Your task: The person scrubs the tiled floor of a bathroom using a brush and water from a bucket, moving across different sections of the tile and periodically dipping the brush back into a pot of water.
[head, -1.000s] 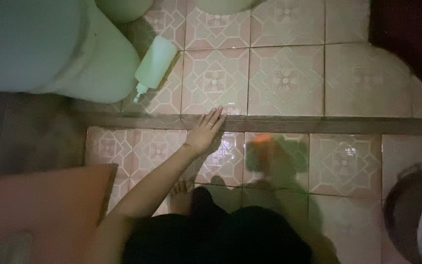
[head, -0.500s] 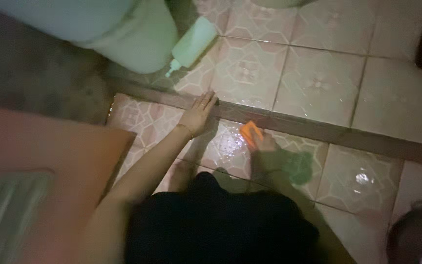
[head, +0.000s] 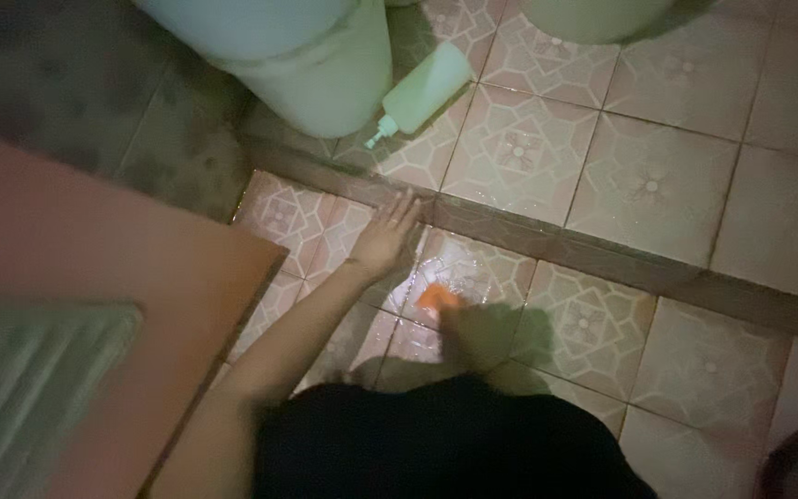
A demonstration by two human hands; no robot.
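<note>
My left hand [head: 385, 236] lies flat on the wet patterned floor tiles [head: 593, 323], fingers spread and touching the dark raised strip [head: 547, 242] that crosses the floor. My right hand [head: 473, 334] is dim and blurred just right of it, closed on an orange sponge [head: 436, 298] pressed to a tile. Beyond the strip a pale plastic bottle [head: 422, 91] lies on its side, nozzle toward me.
A large pale bucket [head: 316, 65] stands at the top left beside the bottle, and another pale container [head: 593, 17] at the top edge. A brown door panel [head: 113, 305] fills the left side. My dark clothing covers the bottom centre.
The view has tilted and shifted. My right hand has drawn the orange sponge from beside the strip back toward me and to the left. My left hand has stayed planted at the strip.
</note>
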